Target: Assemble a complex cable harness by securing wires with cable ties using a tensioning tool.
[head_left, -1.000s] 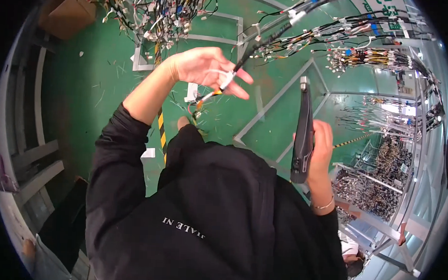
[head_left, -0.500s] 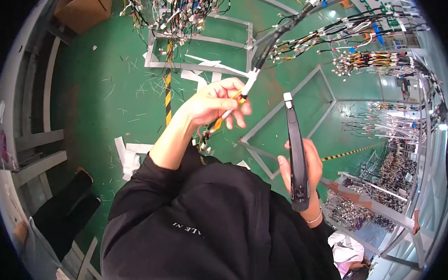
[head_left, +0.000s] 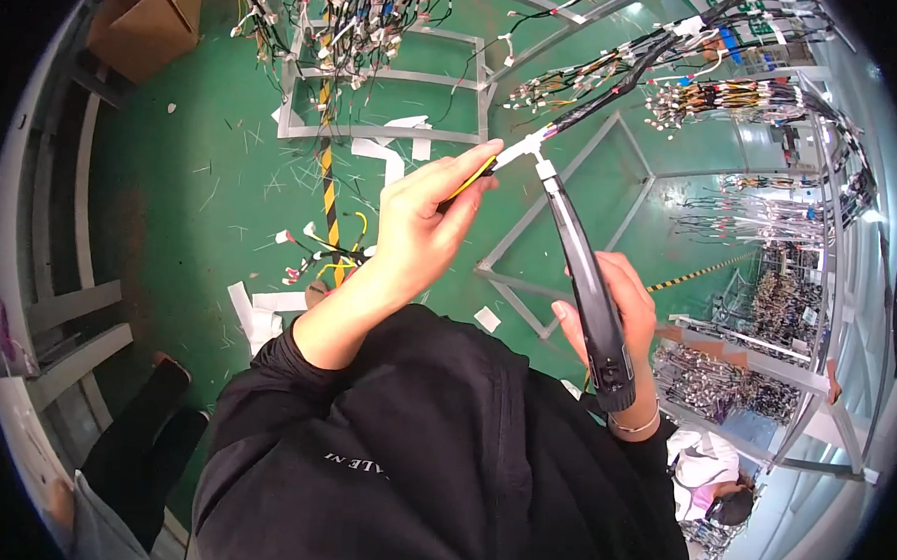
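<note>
Watching the loose connector ends [head_left: 329, 257] below and left of the left hand: they could snag if the bundle swings. Left hand [head_left: 426, 219] pinches the wire bundle [head_left: 476, 173], yellow and black wires between thumb and fingers; slack pinch could let it roll. White wrap [head_left: 519, 149] sits just right of that hand, so a tool slip could nip a fingertip. Black tool [head_left: 590, 286] points its nose at the wrap, contact unclear; bad angle could nick insulation. Right hand [head_left: 628, 303] curls round the tool body, squeeze can't be judged. Hanging harnesses [head_left: 732, 100] above and right of it could catch the bundle.
</note>
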Action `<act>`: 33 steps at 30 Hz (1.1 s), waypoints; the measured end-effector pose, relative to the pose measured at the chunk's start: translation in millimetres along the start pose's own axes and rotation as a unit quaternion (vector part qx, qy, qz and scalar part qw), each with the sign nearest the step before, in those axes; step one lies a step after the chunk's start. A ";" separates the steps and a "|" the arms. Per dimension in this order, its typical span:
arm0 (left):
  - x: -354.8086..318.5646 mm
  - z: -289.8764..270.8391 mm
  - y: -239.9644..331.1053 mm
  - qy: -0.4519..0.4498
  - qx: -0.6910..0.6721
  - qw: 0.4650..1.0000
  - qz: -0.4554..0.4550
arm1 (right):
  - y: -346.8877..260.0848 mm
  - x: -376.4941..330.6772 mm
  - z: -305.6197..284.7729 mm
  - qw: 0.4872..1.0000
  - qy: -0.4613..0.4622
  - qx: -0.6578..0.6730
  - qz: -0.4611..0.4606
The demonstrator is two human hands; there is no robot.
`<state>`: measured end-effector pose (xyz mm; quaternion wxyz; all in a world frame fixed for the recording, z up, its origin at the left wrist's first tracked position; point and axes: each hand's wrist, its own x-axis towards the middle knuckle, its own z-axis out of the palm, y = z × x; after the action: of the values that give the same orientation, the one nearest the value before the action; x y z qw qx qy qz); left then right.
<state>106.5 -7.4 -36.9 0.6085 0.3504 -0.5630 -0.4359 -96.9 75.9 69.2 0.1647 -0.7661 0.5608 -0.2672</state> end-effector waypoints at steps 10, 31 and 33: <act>-1.4 -13.3 14.6 -0.006 0.008 1.000 0.022 | -18.7 6.5 2.7 1.000 -0.024 -0.002 -0.019; 2.5 -25.2 20.0 -0.028 0.065 0.996 0.045 | -27.3 13.1 -1.9 0.999 -0.037 -0.007 -0.004; 1.9 -25.1 10.0 -0.020 0.078 0.995 0.061 | -21.7 9.7 -0.8 0.999 -0.025 -0.020 -0.003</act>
<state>132.7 -7.1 -30.1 0.5931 0.3531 -0.6276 -0.3601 -78.5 73.7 84.0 0.1623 -0.7776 0.5592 -0.2372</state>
